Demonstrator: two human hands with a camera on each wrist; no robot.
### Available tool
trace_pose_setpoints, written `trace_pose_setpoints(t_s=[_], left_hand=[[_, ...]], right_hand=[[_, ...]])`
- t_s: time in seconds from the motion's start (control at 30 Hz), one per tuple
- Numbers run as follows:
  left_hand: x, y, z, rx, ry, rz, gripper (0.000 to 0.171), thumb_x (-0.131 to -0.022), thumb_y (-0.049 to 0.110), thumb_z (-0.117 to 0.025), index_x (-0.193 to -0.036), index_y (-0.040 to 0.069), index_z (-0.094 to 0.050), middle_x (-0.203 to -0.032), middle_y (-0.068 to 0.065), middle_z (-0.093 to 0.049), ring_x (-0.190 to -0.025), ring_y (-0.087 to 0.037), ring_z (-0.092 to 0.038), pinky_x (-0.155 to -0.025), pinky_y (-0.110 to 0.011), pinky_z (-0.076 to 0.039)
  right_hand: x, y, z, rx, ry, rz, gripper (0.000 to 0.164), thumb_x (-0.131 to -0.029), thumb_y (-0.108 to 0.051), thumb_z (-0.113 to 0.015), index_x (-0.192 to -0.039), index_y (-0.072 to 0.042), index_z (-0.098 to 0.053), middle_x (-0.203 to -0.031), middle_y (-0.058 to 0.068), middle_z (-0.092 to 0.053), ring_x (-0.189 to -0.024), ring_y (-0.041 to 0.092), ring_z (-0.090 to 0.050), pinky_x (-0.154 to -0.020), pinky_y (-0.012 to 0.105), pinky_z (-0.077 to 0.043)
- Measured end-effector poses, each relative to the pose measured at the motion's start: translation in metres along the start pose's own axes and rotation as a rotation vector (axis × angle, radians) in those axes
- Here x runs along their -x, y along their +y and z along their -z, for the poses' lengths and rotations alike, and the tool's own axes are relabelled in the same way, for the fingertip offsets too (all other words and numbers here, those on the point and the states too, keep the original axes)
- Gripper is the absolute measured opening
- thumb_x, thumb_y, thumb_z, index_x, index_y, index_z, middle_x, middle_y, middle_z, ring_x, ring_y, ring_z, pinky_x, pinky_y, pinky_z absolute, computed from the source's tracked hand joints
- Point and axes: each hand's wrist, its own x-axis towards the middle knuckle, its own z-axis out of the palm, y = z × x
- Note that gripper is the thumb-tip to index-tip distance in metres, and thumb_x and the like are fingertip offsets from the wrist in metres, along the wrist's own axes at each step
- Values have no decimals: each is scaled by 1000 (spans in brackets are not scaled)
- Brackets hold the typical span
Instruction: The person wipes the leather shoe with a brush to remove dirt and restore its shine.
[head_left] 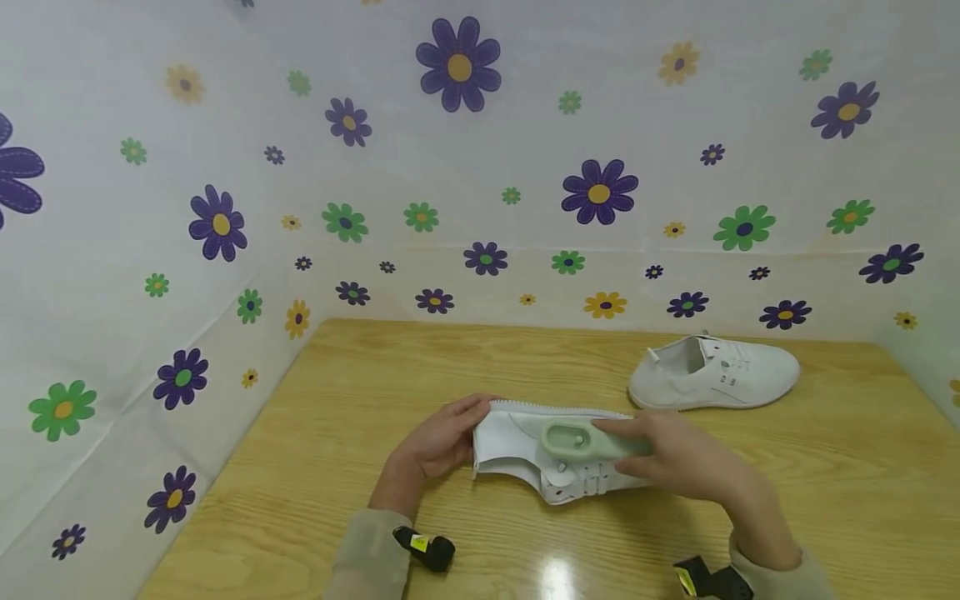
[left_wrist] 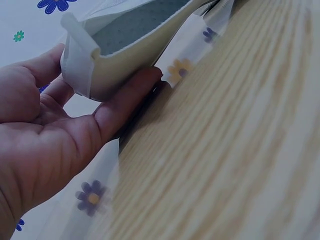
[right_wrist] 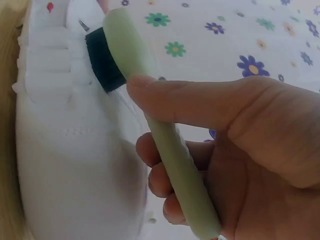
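A white lace-up shoe [head_left: 501, 435] is tipped on its side, its opening facing the near side. My left hand [head_left: 444, 440] grips its heel; in the left wrist view the thumb is on one side of the heel [left_wrist: 80, 67] and fingers support it from below. My right hand [head_left: 693, 457] holds a pale green brush [head_left: 564, 450] by its handle, the thumb pressed along the back of it. In the right wrist view the dark bristles [right_wrist: 104, 62] are against the shoe's side, near the laces.
A second white shoe [head_left: 757, 375] stands at the back right of the wooden table [head_left: 390, 367]. A flower-patterned sheet [head_left: 510, 150] rises behind the table and along its left side.
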Motion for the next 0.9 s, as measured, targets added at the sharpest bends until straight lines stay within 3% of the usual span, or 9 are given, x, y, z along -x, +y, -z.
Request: trace_pose_setpoints(t_s=[0.2, 0.47, 0.7, 0.8, 0.9], left_hand=[[0, 1, 1, 15, -2, -5, 43, -109, 31, -38, -145, 7, -44, -130, -9, -54, -107, -20, -58, -83, -36, -53], [1, 1, 0, 24, -29, -1, 45, -109, 31, -39, -146, 7, -43, -126, -7, -56, -104, -19, -59, -82, -34, -53], [3, 1, 3, 20, -41, -25, 40, -109, 31, -40, -142, 10, -48, -129, -8, -56, -106, -20, -59, -82, -36, -53], [3, -1, 3, 25, -50, -23, 38, -109, 31, -40, -140, 12, -50, -127, -6, -57, -105, -20, -60, -81, -36, -53], [3, -3, 4, 20, -48, -20, 36, -109, 31, -39, -138, 14, -52, -125, -5, -58, -104, -19, -59, -80, -35, -53]], right_hand=[[-7, -8, -8, 34, -12, 1, 51, -91, -23, -72, -140, -18, -59, -89, -4, -55, -74, 9, -43, -64, 26, -39], [2, -1, 1, -16, -27, -28, 52, -90, -14, -73, -139, -12, -58, -71, -9, -40, -61, 5, -35, -58, 24, -36], [-4, -10, -8, 43, -15, 7, 50, -90, -22, -73, -139, -17, -60, -82, -5, -49, -70, 8, -41, -61, 24, -37], [-2, -8, -6, -20, -44, -26, 50, -89, -18, -74, -138, -16, -61, -77, -4, -45, -67, 8, -40, -58, 24, -37], [6, 0, 1, -81, -77, -52, 50, -89, -15, -74, -137, -14, -61, -91, -1, -59, -73, 10, -45, -62, 23, -39]])
